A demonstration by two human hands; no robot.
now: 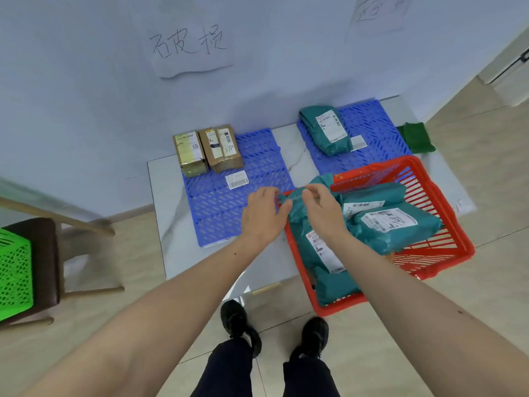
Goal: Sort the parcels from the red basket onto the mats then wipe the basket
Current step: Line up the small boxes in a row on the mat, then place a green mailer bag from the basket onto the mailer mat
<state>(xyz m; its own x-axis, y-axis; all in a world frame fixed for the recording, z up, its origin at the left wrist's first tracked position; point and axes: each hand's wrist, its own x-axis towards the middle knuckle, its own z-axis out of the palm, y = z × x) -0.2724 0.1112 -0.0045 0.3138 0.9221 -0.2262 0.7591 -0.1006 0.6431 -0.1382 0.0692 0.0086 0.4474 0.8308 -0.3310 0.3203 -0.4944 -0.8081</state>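
Two hands meet over the near-left corner of the red basket [440,179], both working the top end of one teal bag [312,242]. The left hand [262,216] curls its fingers around the bag's bunched top edge, and the right hand [325,209] pinches the same edge just beside it, thumb and fingertips closed on the plastic. Holding it by that edge from both sides looks like a way to lift a soft, floppy bag clear of the rim, or to check its seal — which of the two I cannot tell. The rest of the bag lies along the left wall of the basket with its label facing up.

Still in the basket are at least two more teal bags: one with a large white label [395,227] on top toward the right, and another [372,196] partly under it.

The basket sits on a pale floor slab, its far corner overlapping the right blue mat [369,133]. That mat carries one teal bag [326,130] and a loose label just beside it. The left blue mat [257,156] holds two brown boxes [207,151] side by side at its far corner, with another loose label [236,179] near them. Each mat lies under a handwritten paper sign on the wall, so the mats seem to stand for separate categories.

A green cloth [416,137] lies just past the right mat — likely meant for wiping the basket, a step not yet begun.
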